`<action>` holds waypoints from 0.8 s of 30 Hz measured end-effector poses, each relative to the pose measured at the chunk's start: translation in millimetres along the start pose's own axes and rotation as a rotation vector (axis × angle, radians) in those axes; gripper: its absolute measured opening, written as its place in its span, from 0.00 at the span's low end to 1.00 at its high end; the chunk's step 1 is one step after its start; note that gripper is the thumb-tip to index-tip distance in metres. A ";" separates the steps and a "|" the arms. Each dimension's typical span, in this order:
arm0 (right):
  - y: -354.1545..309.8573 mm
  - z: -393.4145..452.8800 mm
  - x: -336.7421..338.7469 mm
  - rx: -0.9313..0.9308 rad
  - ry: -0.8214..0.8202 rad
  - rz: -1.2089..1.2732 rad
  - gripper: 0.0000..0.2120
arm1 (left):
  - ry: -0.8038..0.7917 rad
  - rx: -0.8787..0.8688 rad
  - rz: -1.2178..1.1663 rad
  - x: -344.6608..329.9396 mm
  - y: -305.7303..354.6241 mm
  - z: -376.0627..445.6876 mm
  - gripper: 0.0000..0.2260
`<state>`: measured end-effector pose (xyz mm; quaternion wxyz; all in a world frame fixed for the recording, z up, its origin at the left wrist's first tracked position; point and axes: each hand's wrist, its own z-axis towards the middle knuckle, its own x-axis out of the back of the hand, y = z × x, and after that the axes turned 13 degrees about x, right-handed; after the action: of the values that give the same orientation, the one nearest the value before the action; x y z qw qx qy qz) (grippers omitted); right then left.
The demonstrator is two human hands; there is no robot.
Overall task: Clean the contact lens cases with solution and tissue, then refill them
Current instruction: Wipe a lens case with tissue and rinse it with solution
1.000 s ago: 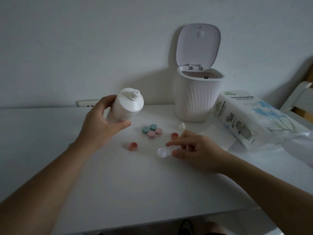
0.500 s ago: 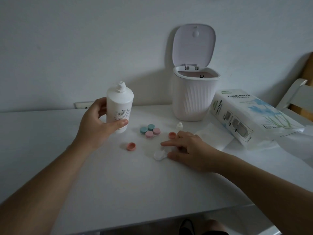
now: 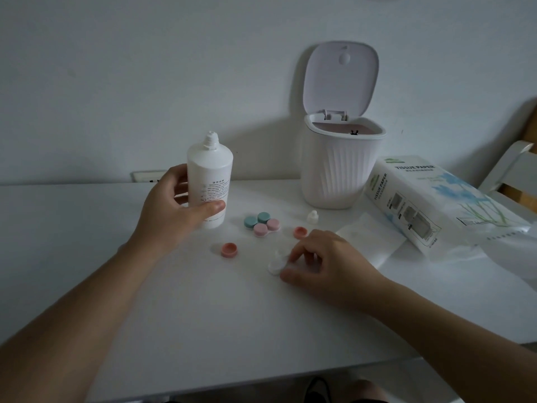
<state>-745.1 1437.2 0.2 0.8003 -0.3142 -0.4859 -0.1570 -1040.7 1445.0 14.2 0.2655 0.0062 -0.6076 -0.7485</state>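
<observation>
Lens case point(image 3: 278, 263) uncapped on worktop point(image 3: 174, 315), pinched by right hand point(image 3: 325, 263); solution bottle point(image 3: 209, 181) upright, clasped by left hand point(image 3: 171, 210). Refill step; next: tilt nozzle over well.

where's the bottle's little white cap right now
In the head view, the small white cap stands on the table right of centre, in front of the bin.

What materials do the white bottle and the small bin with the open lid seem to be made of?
White bottle: probably matte opaque plastic, judging by its smooth moulded body and threaded nozzle. Small bin: likely matte moulded plastic too; it has ribbed walls and a hinged lid with rounded corners.
</observation>
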 end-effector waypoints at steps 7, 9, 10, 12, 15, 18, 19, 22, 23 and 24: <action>-6.7 15.0 -5.2 -0.025 -0.080 -0.032 0.31 | 0.001 0.005 0.015 0.5 -0.3 0.1 0.27; -8.9 15.9 -7.9 -0.016 -0.058 -0.039 0.29 | -0.004 0.005 0.019 0.3 -0.6 0.3 0.28; -9.6 15.9 -8.9 -0.013 -0.048 -0.035 0.27 | -0.006 0.004 0.022 0.2 -0.8 0.3 0.28; -9.9 15.7 -10.1 -0.013 -0.036 -0.010 0.23 | -0.008 -0.003 0.027 -0.2 -1.0 0.3 0.29; -7.9 17.2 -9.8 -0.021 -0.020 0.043 0.15 | -0.009 -0.015 0.038 -0.1 -1.3 0.2 0.30; -3.5 20.1 -8.0 -0.037 -0.008 0.110 0.11 | -0.010 -0.020 0.055 0.4 -1.9 0.0 0.32; -1.9 21.5 -6.1 -0.043 -0.009 0.135 0.10 | -0.009 -0.022 0.061 0.4 -2.1 0.0 0.32; 4.2 28.4 4.2 -0.051 -0.005 0.205 0.08 | -0.010 -0.028 0.083 -0.4 -4.1 0.3 0.31; 6.4 31.9 9.3 -0.057 0.004 0.234 0.07 | -0.009 -0.036 0.096 -0.6 -4.9 0.4 0.31; 8.0 35.4 14.9 -0.062 0.014 0.273 0.05 | -0.005 -0.047 0.111 -0.6 -5.8 0.6 0.32</action>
<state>-757.5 1467.2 22.1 0.8074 -0.4010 -0.4280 -0.0637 -1042.6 1446.5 8.9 0.3051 -0.0359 -0.5900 -0.7467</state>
